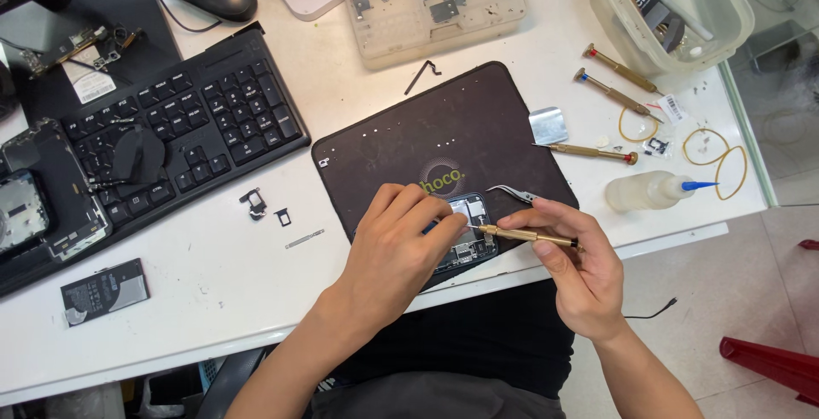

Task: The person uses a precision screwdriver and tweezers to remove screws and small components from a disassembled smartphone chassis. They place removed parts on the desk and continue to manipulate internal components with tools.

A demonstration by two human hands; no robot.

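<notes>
Left hand (397, 244): palm down over the opened dark smartphone with exposed internals (467, 233); fingers (426, 206) curled and pressed onto its left half, pinning it flat.
Right hand (573, 265): at 3 o'clock of the phone; thumb and forefinger pinch the slim brass-coloured precision screwdriver (527, 235), remaining fingers folded beneath.
Screwdriver: lies nearly level, tip pointing toward 9 o'clock, meeting the phone's interior just beside the left fingertips.
Phone: sits at the 6 o'clock edge of the black rectangular work mat (409, 150), near the front edge of the white tabletop (256, 282).
Tweezers: silver curved metal tweezers (510, 192) on the mat at 1 o'clock of the phone, apart from both hands.
Spare drivers: three further brass screwdrivers (610, 90) at 2 o'clock, off the mat.
Bottle: translucent plastic squeeze bottle with blue nozzle (653, 189) lying at 3 o'clock, well apart.
Keyboard: black computer keyboard (188, 125) at 10 o'clock.
Parts tray: clear plastic compartment box (431, 1) at 12 o'clock.
Battery: flat black rectangular battery (104, 291) at 9 o'clock, well apart.
</notes>
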